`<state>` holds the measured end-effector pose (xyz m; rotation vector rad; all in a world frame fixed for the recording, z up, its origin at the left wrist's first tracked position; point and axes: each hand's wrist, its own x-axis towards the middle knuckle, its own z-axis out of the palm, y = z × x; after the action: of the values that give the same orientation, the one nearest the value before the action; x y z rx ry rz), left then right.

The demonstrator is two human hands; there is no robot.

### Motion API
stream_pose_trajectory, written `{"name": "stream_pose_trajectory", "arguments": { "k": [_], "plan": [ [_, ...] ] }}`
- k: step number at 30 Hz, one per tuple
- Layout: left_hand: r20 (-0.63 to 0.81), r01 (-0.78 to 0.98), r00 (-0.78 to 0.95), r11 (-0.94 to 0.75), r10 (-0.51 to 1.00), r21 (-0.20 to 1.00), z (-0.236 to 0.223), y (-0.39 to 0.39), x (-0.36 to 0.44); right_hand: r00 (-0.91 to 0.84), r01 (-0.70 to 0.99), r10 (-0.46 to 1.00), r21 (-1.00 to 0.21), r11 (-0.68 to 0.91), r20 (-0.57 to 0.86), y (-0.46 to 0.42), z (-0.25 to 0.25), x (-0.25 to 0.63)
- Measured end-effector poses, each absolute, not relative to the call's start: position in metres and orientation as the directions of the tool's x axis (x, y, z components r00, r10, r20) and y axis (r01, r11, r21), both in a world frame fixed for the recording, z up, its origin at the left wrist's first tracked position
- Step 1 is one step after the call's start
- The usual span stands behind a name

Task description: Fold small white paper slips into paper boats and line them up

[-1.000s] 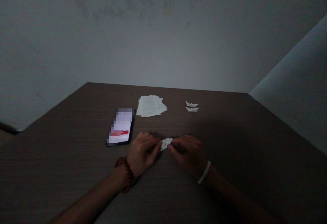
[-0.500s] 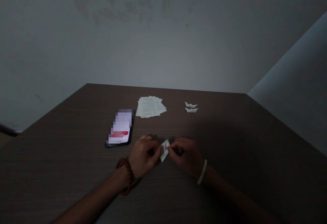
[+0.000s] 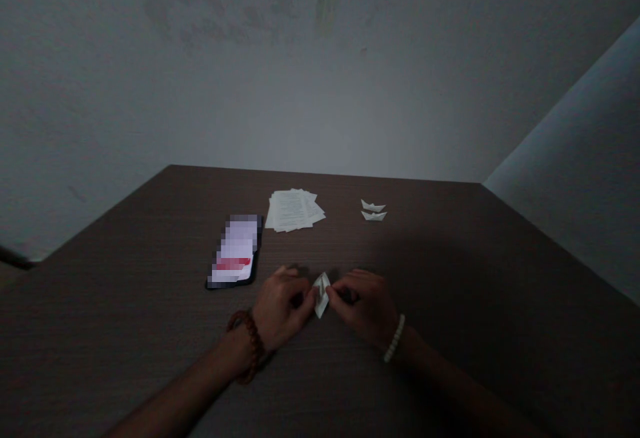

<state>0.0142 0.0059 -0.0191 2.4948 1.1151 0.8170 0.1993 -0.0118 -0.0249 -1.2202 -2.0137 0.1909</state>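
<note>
A small folded white paper piece [image 3: 321,294] stands pinched between both my hands low over the dark wooden table [image 3: 450,278]. My left hand [image 3: 280,308], with a brown bead bracelet on its wrist, grips the paper's left side with closed fingers. My right hand [image 3: 363,305], wearing a white bead bracelet, pinches its right side. The paper is turned nearly upright, one point toward me.
A phone [image 3: 235,251] with a lit screen lies left of my hands. Behind it sits a fanned stack of printed paper sheets [image 3: 294,210]. Two small folded paper boats [image 3: 373,211] rest at the back right. Walls close in behind the table and along its right side.
The folded paper has been turned from lying roughly flat and sideways to standing nearly upright between my fingers. Both hands stayed in about the same place.
</note>
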Motion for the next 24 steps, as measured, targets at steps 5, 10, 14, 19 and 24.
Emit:
{"name": "stream_pose_trajectory", "arguments": {
  "k": [5, 10, 14, 19, 24],
  "plan": [
    [0.363, 0.588, 0.538, -0.647, 0.761, 0.485, -0.0178, 0.0056, 0.0147, -0.266, 0.687, 0.798, -0.474, 0.551, 0.541, -0.013, -0.0257, 0.2001],
    [0.291, 0.624, 0.418, -0.505, 0.86, 0.596, -0.015, 0.0077, 0.0129, -0.312, 0.654, 0.726, -0.416, 0.632, 0.613, -0.015, -0.023, 0.2043],
    [0.259, 0.607, 0.353, -0.431, 0.899, 0.668, -0.0147, 0.0094, 0.0117, -0.488, 0.634, 0.613, -0.23, 0.738, 0.621, -0.0171, -0.0235, 0.2061],
    [0.259, 0.578, 0.35, -0.425, 0.9, 0.697, -0.0154, 0.0098, 0.0124, -0.575, 0.647, 0.591, -0.128, 0.752, 0.566, -0.0172, -0.0245, 0.2073],
    [0.275, 0.589, 0.357, -0.444, 0.893, 0.676, -0.014, 0.0097, 0.0129, -0.596, 0.654, 0.594, -0.103, 0.75, 0.54, -0.0164, -0.025, 0.2085]
  ]
}}
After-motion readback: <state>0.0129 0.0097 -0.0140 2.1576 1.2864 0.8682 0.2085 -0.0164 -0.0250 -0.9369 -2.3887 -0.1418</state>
